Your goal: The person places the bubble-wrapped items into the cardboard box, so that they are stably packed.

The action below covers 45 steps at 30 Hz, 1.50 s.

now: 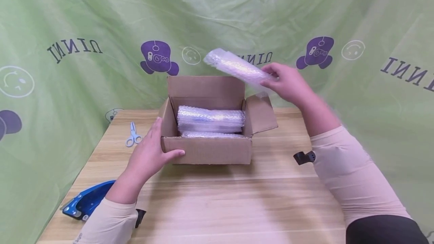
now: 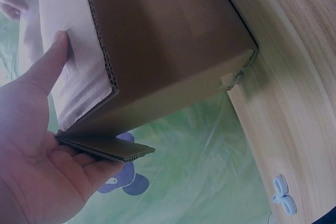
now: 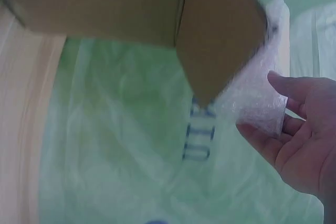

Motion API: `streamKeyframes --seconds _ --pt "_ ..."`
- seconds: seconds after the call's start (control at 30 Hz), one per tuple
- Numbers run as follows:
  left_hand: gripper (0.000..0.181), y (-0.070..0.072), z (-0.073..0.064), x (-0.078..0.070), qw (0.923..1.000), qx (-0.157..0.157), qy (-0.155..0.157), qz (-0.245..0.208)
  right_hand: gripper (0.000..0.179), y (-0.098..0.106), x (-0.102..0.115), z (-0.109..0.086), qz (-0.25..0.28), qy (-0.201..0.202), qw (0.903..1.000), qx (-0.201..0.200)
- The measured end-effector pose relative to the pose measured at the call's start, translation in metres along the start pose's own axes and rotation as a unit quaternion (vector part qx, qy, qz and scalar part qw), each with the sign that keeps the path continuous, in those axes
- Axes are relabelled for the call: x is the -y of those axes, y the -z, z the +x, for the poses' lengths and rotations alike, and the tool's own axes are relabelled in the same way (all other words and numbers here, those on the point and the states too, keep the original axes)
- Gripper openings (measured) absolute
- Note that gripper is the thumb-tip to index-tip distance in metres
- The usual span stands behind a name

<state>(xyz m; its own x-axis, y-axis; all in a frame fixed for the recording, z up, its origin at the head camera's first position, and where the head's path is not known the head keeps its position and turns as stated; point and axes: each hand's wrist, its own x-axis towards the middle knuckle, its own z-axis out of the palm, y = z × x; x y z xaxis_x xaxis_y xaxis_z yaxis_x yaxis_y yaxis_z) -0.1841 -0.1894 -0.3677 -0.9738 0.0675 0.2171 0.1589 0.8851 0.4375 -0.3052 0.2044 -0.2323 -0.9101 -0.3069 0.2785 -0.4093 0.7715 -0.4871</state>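
An open cardboard box [image 1: 207, 151] stands on the table, its back and right flaps raised outward. Inside lie a bubble-wrapped bundle [image 1: 211, 118] and, in front of it, more bubble wrap [image 1: 210, 134] partly hidden by the front wall. My left hand [image 1: 149, 153] grips the box's front left corner: in the left wrist view the thumb lies on the front flap [image 2: 79, 77] and the fingers are against the side flap [image 2: 107, 148]. Above the box's right side, my right hand [image 1: 288, 84] holds a roll of bubble wrap [image 1: 237, 67] by its right end, the roll slanting up to the left.
Light blue scissors [image 1: 133, 134] lie left of the box. A blue object with a dark hollow [image 1: 89, 200] sits at the table's left front, partly behind my left forearm. A green printed cloth [image 1: 217, 18] hangs behind the wooden table [image 1: 217, 199].
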Motion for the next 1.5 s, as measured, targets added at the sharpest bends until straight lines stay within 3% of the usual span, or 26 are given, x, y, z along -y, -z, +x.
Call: streamKeyframes --seconds 0.23,0.47,0.63,0.73,0.97,1.3,1.5 --pt "0.128 0.000 0.001 0.001 1.0000 0.001 0.001 0.004 0.044 -0.042 0.025 0.012 -0.042 0.050 0.9967 0.047" --pt "0.129 -0.001 0.001 0.002 1.0000 0.000 -0.002 -0.001 0.040 -0.083 0.030 0.017 -0.106 0.091 0.9860 0.092" --pt "0.129 -0.001 0.001 0.002 1.0000 -0.002 -0.003 0.002 0.042 -0.095 0.030 0.015 -0.162 0.113 0.9716 0.130" --pt "0.128 -0.001 0.002 0.002 1.0000 -0.004 -0.005 0.003 0.045 -0.096 0.031 0.014 -0.171 0.120 0.9696 0.128" --pt "0.127 -0.001 0.001 0.002 1.0000 -0.004 -0.005 0.003 0.039 -0.106 0.035 0.016 -0.130 0.162 0.9733 0.098" --pt "0.128 -0.001 0.000 0.002 1.0000 -0.003 -0.004 0.001 0.031 -0.117 0.025 0.013 -0.050 0.201 0.9643 0.165" --pt "0.128 -0.001 0.000 0.001 1.0000 -0.001 -0.003 0.001 0.036 -0.115 0.025 0.011 -0.029 0.187 0.9658 0.177"
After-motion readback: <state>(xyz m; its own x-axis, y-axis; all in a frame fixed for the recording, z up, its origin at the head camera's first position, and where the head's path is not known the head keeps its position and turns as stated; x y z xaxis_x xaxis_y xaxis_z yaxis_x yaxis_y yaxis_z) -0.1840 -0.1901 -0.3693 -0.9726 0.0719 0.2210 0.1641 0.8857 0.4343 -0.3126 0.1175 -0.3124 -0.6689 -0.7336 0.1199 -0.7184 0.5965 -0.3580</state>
